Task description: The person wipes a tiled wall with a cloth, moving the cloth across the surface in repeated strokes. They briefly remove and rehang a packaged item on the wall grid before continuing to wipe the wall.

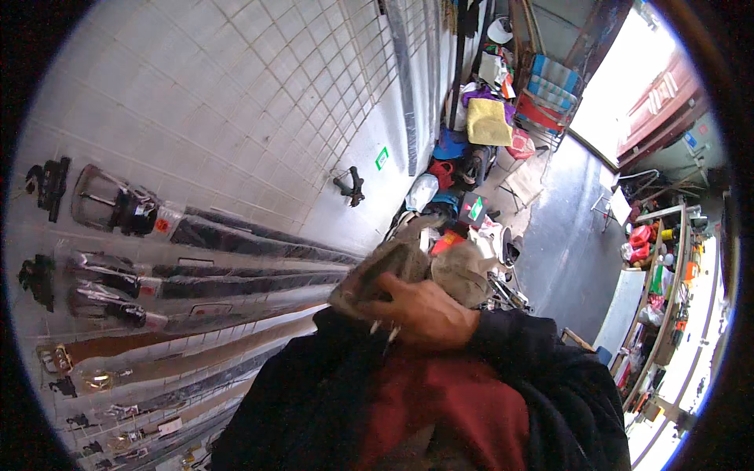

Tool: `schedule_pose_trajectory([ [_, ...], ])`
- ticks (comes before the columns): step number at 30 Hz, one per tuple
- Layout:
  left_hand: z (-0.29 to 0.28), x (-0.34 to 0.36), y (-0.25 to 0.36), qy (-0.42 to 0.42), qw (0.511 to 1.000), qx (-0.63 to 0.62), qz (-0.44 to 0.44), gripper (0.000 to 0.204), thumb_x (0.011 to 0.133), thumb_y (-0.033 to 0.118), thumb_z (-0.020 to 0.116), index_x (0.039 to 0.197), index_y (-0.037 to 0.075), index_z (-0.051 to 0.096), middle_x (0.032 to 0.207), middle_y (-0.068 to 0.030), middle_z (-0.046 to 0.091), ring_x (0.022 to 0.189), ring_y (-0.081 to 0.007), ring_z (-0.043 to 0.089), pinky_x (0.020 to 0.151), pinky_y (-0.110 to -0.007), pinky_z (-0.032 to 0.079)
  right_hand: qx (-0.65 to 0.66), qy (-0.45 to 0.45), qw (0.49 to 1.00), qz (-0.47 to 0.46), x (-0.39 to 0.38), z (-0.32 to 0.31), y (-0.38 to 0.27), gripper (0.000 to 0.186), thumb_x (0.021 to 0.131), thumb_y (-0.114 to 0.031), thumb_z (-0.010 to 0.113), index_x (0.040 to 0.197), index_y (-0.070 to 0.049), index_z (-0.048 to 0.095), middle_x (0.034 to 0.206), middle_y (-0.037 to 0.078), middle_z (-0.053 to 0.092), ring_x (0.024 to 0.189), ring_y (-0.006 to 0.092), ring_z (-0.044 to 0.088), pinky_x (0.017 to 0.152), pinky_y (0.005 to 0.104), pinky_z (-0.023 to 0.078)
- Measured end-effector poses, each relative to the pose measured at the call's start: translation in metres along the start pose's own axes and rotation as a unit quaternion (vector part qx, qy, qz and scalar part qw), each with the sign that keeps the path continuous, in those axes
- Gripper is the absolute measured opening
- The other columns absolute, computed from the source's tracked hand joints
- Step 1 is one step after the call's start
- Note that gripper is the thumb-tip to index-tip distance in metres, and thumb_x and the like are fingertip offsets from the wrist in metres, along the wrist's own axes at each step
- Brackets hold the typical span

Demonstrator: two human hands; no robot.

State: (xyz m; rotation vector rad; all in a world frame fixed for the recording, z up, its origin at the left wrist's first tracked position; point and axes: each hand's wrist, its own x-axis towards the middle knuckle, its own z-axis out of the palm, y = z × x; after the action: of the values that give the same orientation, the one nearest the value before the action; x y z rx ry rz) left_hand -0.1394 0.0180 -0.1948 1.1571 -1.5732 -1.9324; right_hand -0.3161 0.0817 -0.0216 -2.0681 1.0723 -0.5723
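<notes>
Clutching a grey-green bundle [385, 271] against the chest, over a dark jacket.
One hand [424, 310] wraps around its lower edge, which hand cannot be told; packaged belts [236, 271] hang on the wire grid wall [259, 102] just left.

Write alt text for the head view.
One hand in a dark sleeve clutches a grey-green bundle against the chest. Packaged belts hang on a white wire grid wall; cluttered goods line the aisle beyond.
</notes>
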Motion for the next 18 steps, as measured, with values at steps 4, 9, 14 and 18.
schedule_pose_trajectory([
  [4, 0.011, 0.016, 0.048, -0.009, 0.989, -0.142, 0.037, 0.041, 0.089, 0.043, 0.062, 0.111, 0.01, 0.071, 0.104, -0.0122, 0.071, 0.101, -0.0212, 0.068, 0.082, -0.039, 0.056, -0.011, -0.012, 0.998, -0.065, -0.003, -0.004, -0.011, 0.064, 0.071, -0.01, 0.069, 0.134, -0.016, 0.058, 0.135, 0.016, 0.05, 0.108, 0.0381, 0.058, 0.081, 0.0469, 0.056],
  [9, 0.008, 0.021, 0.087, 0.014, 0.98, -0.184, 0.071, 0.039, 0.089, 0.04, 0.062, 0.111, 0.009, 0.071, 0.105, -0.0123, 0.07, 0.101, -0.0217, 0.068, 0.083, -0.04, 0.056, 0.032, 0.03, 0.991, -0.13, -0.015, -0.01, -0.004, 0.066, 0.067, -0.011, 0.066, 0.133, -0.014, 0.059, 0.152, 0.014, 0.045, 0.123, 0.0384, 0.052, 0.096, 0.0484, 0.051],
  [14, -0.002, -0.003, 0.097, 0.052, 0.989, -0.123, 0.069, 0.037, 0.09, 0.038, 0.061, 0.112, 0.008, 0.07, 0.106, -0.0124, 0.069, 0.101, -0.0222, 0.067, 0.084, -0.04, 0.055, 0.196, 0.158, 0.962, -0.103, -0.025, -0.01, 0.003, 0.035, 0.102, -0.02, 0.042, 0.12, 0.0, 0.064, 0.127, 0.019, 0.066, 0.112, 0.0397, 0.064, 0.098, 0.0462, 0.049],
  [18, -0.007, -0.023, 0.098, 0.073, 0.993, -0.072, 0.061, 0.036, 0.091, 0.035, 0.061, 0.112, 0.008, 0.069, 0.107, -0.0125, 0.069, 0.101, -0.0227, 0.067, 0.084, -0.04, 0.055, 0.192, 0.186, 0.958, -0.098, -0.031, -0.009, 0.008, 0.031, 0.103, -0.017, 0.043, 0.117, 0.0, 0.065, 0.126, 0.02, 0.066, 0.11, 0.0367, 0.066, 0.095, 0.0436, 0.051],
])
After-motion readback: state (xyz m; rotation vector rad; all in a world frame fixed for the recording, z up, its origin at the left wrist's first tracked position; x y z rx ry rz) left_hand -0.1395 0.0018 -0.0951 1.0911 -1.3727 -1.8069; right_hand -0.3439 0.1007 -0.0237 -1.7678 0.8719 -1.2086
